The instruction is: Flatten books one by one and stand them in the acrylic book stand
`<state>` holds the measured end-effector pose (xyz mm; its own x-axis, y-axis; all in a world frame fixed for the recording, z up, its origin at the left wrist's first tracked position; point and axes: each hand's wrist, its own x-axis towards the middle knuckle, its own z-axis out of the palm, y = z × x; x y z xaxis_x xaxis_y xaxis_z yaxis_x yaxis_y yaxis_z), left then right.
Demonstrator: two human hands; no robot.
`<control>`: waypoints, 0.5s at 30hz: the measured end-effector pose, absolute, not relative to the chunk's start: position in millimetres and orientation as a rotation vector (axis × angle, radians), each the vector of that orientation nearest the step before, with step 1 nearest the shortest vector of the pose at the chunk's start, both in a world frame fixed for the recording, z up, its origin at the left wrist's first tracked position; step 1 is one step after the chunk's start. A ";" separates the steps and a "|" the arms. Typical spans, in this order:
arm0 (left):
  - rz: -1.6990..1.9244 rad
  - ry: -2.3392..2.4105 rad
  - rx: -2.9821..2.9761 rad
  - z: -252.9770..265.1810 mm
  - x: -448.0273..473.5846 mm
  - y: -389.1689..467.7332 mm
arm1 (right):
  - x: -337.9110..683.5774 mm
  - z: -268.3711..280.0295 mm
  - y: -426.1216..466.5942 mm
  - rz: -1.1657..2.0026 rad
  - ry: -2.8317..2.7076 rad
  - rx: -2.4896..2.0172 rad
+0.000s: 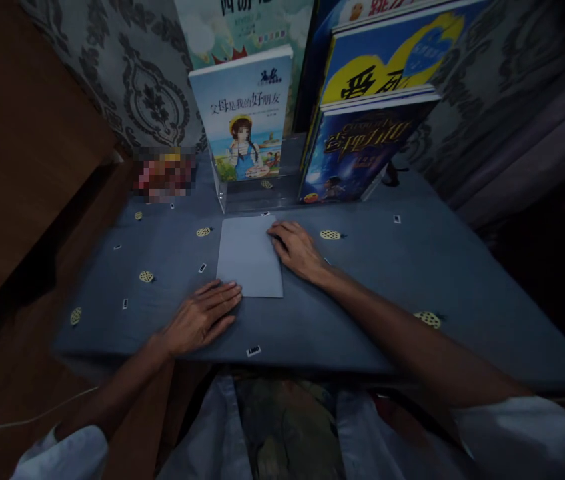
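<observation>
A pale sheet of paper point(248, 257), seemingly folded, lies flat on the patterned grey-blue tablecloth point(172, 233). At its lower left corner rests my left hand point(206, 313), fingers stretched out and the tips on the paper's edge. My right hand point(298, 248) touches the upper right edge, its fingers bent and lying on the paper, the thumb a little apart from them. Neither hand lifts the sheet. The undersides of the right fingers are hidden.
Just behind the paper, a clear stand point(262, 197) holds a light blue book point(250, 120). A dark blue book point(352, 150) and a blue-and-yellow book point(387, 53) stand to its right. A blurred reddish object point(165, 175) lies at the back left. Patterned curtain point(150, 93) hangs behind.
</observation>
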<state>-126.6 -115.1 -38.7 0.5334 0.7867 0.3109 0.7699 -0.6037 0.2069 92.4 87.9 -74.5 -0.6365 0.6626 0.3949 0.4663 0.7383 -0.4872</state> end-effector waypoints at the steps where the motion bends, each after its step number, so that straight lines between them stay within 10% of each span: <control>1: 0.570 1.357 2.719 -39.1 -121.0 -112.2 | 92.3 -74.4 87.8 0.461 -2.377 -0.847; 15: 0.327 1.298 2.839 -45.7 -52.8 -74.4 | 85.6 -76.9 100.0 0.406 -2.435 -0.837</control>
